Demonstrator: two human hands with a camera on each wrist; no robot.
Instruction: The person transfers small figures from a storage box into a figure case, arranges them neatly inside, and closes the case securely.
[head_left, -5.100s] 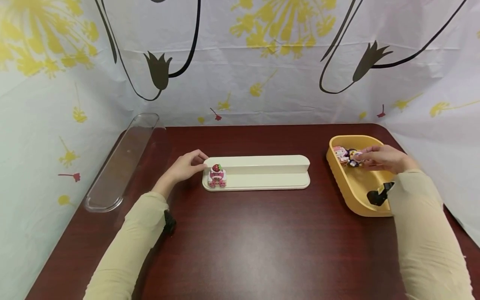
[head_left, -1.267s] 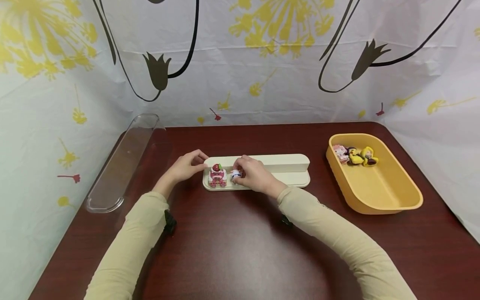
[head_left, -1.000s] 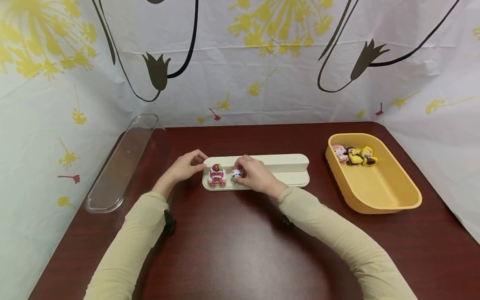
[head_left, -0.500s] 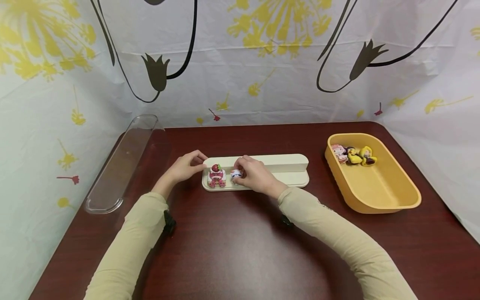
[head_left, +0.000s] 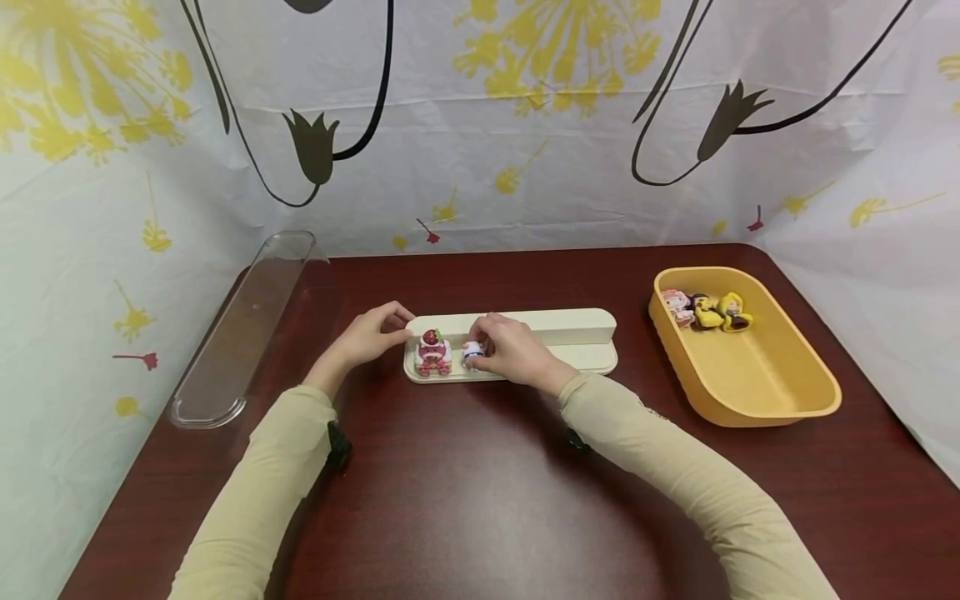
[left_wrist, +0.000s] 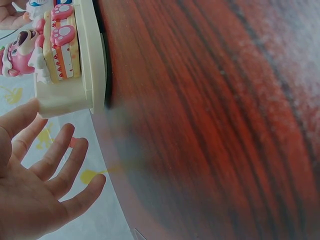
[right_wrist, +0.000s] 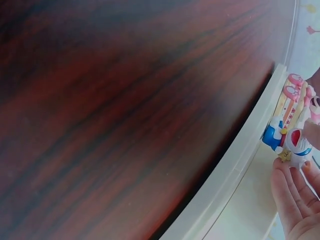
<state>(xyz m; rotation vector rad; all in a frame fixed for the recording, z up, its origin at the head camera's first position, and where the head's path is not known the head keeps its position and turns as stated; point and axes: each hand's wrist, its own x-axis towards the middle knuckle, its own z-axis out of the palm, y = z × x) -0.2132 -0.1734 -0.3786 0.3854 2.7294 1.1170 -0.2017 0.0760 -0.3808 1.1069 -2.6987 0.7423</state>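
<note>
A cream two-step display stand (head_left: 551, 358) lies on the dark red table. On its left end stands a pink bear figurine (head_left: 432, 354) with a strawberry on top and a cake-slice base. My left hand (head_left: 369, 335) touches the stand's left end with thumb and index finger; in the left wrist view its other fingers are spread apart. With thumb and fingertips my right hand (head_left: 517, 352) pinches a small white-and-blue figurine (head_left: 472, 353) on the lower step, just right of the bear. The right wrist view shows the white-and-blue figurine's red mouth (right_wrist: 296, 137); my fingers partly cover it.
At the right is a yellow tray (head_left: 757, 375) with a pink-and-white figurine (head_left: 678, 308) and two yellow-and-dark ones (head_left: 707, 312) along its far left part. A clear plastic cover (head_left: 243, 333) lies at the table's left edge. Patterned cloth (head_left: 480, 200) hangs behind.
My right hand has moved left from the yellow tray to the stand, bringing the white-and-blue figurine beside the bear. Over the last second it has stayed there. My left hand has kept its place.
</note>
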